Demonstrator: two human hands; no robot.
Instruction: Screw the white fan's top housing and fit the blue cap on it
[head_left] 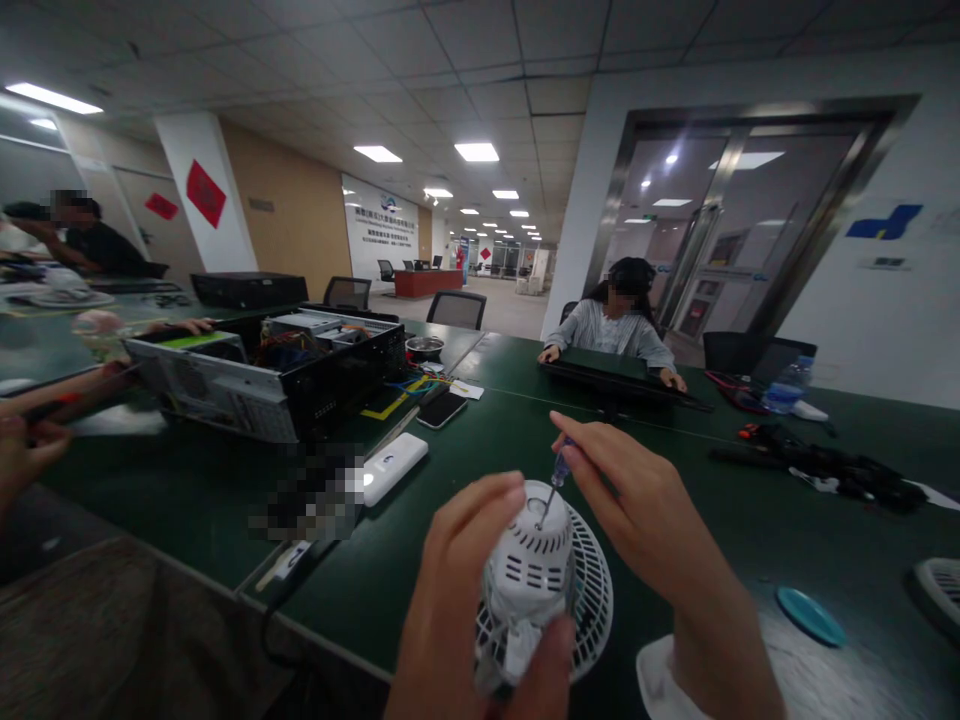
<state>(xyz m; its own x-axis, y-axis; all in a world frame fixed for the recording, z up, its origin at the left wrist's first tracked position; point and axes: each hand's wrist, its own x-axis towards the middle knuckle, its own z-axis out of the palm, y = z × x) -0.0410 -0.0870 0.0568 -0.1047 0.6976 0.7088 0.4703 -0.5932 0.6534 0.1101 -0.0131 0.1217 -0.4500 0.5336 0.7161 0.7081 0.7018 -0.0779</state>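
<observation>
- Left hand (457, 590) held tight around a small white fan (529, 570).
- Right hand (637, 500) pinched a blue screwdriver (560, 468).
- Its thin tip touched the fan's top.

left hand (457, 610): covers much of the fan (592, 600), wrist cut off by the bottom edge
right hand (637, 500): fingers hide most of the screwdriver (561, 465), forearm cut off by the bottom edge
screwdriver tip: too small to tell its shape
pixelated patch (307, 490): hides what lies on the table
computer case (337, 370): inner parts too small to tell
co-worker's hand (26, 455): cut off by the left edge
black heap (825, 465): too dark and small to tell its parts
</observation>
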